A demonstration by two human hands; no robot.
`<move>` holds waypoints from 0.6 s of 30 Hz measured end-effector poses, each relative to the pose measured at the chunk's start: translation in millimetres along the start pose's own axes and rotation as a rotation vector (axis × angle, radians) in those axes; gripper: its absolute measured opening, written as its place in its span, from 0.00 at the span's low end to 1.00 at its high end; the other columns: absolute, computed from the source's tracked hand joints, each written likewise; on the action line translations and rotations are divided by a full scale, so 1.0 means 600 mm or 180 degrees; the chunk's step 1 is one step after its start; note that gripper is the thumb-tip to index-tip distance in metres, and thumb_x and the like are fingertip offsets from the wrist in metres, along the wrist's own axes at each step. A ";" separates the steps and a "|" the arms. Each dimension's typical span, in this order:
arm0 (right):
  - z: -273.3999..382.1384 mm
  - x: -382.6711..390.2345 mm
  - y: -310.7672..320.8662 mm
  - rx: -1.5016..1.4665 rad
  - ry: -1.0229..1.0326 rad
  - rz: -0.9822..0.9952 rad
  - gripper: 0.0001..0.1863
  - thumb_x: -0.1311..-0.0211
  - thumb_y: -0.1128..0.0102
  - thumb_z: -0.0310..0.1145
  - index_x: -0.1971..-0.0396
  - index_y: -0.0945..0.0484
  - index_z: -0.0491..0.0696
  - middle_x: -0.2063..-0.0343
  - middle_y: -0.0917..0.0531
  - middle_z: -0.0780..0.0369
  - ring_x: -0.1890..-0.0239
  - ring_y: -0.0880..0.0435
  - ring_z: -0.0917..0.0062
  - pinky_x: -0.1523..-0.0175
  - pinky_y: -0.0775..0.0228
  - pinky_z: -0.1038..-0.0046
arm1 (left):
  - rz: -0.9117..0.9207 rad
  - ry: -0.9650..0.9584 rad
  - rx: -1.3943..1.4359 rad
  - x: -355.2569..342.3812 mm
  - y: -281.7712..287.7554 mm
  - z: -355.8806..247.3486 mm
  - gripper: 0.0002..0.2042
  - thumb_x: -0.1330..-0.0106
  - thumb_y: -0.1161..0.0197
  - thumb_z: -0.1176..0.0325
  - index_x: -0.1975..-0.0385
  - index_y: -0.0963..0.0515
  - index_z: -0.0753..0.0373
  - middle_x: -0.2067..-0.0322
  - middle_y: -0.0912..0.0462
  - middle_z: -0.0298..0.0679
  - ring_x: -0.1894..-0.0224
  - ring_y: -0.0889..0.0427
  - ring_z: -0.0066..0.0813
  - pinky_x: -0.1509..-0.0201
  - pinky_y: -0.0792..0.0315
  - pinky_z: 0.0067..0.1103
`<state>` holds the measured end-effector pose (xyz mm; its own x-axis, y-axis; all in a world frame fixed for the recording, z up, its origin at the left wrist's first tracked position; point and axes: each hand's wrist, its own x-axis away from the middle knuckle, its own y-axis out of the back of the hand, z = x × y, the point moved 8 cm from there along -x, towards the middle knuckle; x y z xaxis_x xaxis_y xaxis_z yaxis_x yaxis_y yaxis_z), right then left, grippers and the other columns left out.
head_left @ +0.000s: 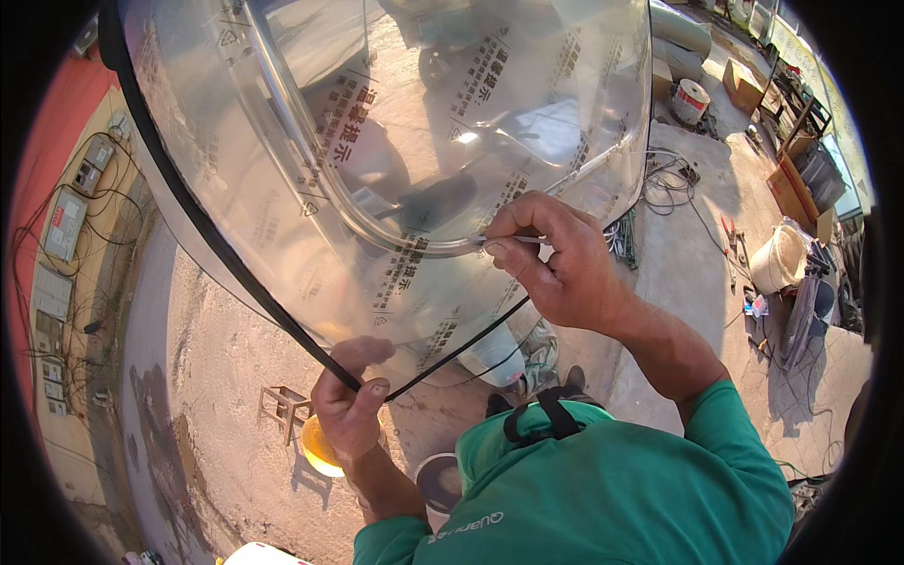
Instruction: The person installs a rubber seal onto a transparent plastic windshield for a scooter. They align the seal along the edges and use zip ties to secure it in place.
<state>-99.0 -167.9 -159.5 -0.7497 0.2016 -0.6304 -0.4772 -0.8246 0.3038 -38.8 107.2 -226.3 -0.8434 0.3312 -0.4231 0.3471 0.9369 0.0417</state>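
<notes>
**Left hand (353,403) on black strip (294,325), right hand (557,262) at clear curved tube (369,224)**

Left: thumb and fingers closed on the strip where it bends; forefinger blurred, so outline soft. Right: thumb and forefinger pinching at the tube's near end. A thin pale piece shows between the right fingers; can't tell if it's part of the tube or separate.

Position: big clear sheet (273,226) spreads beyond both hands, top cut off by the frame. Strip follows its left edge down to the left hand, then angles up to the right hand, which hides the next stretch. Tube curves down across the sheet to the right hand. Glare and printing muddle what's behind the sheet.

Ground: stool (284,411) and yellow round item (322,446) near left forearm. White bucket (439,482) partly hidden by green shirt (603,490).
</notes>
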 end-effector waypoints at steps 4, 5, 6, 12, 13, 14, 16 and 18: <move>0.014 -0.015 0.001 0.0031 0.0152 0.0043 0.04 0.34 0.33 0.22 0.63 0.20 0.42 0.69 0.16 0.61 0.71 0.19 0.79 0.65 0.26 0.77 | -0.0571 0.0107 0.0292 -0.005 0.006 -0.004 0.08 0.29 0.35 0.72 0.59 0.18 0.72 0.62 0.16 0.43 0.64 0.16 0.29 0.56 0.22 0.23; 0.017 -0.017 0.004 0.0077 0.0172 0.0069 0.04 0.34 0.33 0.22 0.63 0.20 0.42 0.69 0.16 0.61 0.72 0.19 0.79 0.65 0.27 0.77 | -0.0646 0.0117 0.0300 -0.011 0.005 -0.008 0.08 0.29 0.35 0.72 0.59 0.18 0.72 0.63 0.16 0.42 0.64 0.16 0.29 0.56 0.22 0.24; 0.020 -0.019 0.006 0.0074 0.0135 0.0091 0.04 0.34 0.33 0.22 0.63 0.20 0.42 0.69 0.16 0.61 0.72 0.19 0.80 0.66 0.27 0.77 | -0.0719 0.0128 0.0308 -0.018 0.005 -0.012 0.08 0.29 0.35 0.71 0.60 0.18 0.72 0.63 0.15 0.41 0.64 0.16 0.29 0.56 0.22 0.24; 0.009 -0.014 0.011 -0.0132 0.0020 0.0255 0.04 0.34 0.33 0.22 0.64 0.20 0.41 0.70 0.15 0.62 0.71 0.18 0.82 0.65 0.26 0.78 | -0.0984 0.0259 0.0197 -0.034 0.014 0.005 0.10 0.33 0.30 0.74 0.55 0.19 0.70 0.60 0.15 0.42 0.58 0.16 0.32 0.49 0.23 0.27; 0.003 -0.015 0.010 -0.0190 0.0079 0.0251 0.04 0.33 0.33 0.21 0.64 0.20 0.40 0.70 0.15 0.62 0.71 0.18 0.83 0.65 0.25 0.78 | -0.1340 -0.0003 -0.0656 -0.027 0.022 -0.011 0.12 0.35 0.29 0.75 0.53 0.20 0.69 0.57 0.17 0.43 0.55 0.17 0.33 0.47 0.24 0.28; -0.003 -0.014 0.007 -0.0256 0.0127 0.0260 0.03 0.33 0.34 0.21 0.64 0.20 0.40 0.71 0.15 0.62 0.71 0.17 0.83 0.64 0.24 0.78 | -0.1689 -0.0252 -0.1522 -0.021 0.015 -0.040 0.14 0.36 0.29 0.76 0.51 0.20 0.69 0.53 0.18 0.44 0.51 0.18 0.34 0.45 0.25 0.29; -0.016 -0.012 0.006 -0.0391 0.0085 0.0312 0.03 0.32 0.34 0.21 0.63 0.21 0.40 0.70 0.15 0.62 0.70 0.16 0.83 0.63 0.23 0.78 | -0.2374 -0.0848 -0.2689 0.007 -0.019 -0.105 0.22 0.40 0.28 0.80 0.45 0.22 0.65 0.43 0.23 0.46 0.42 0.23 0.38 0.39 0.29 0.32; -0.022 -0.015 0.010 -0.0469 0.0000 0.0346 0.03 0.32 0.35 0.21 0.63 0.21 0.40 0.70 0.15 0.62 0.68 0.15 0.83 0.62 0.22 0.78 | -0.2201 -0.1569 -0.2417 0.047 -0.046 -0.129 0.21 0.39 0.29 0.81 0.45 0.20 0.64 0.46 0.22 0.42 0.47 0.20 0.36 0.46 0.26 0.29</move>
<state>-88.6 -181.6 -161.5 -0.7932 0.1070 -0.5995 -0.3210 -0.9100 0.2624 -104.2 99.5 -169.2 -0.4461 -0.2053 -0.8711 -0.6092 0.7827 0.1275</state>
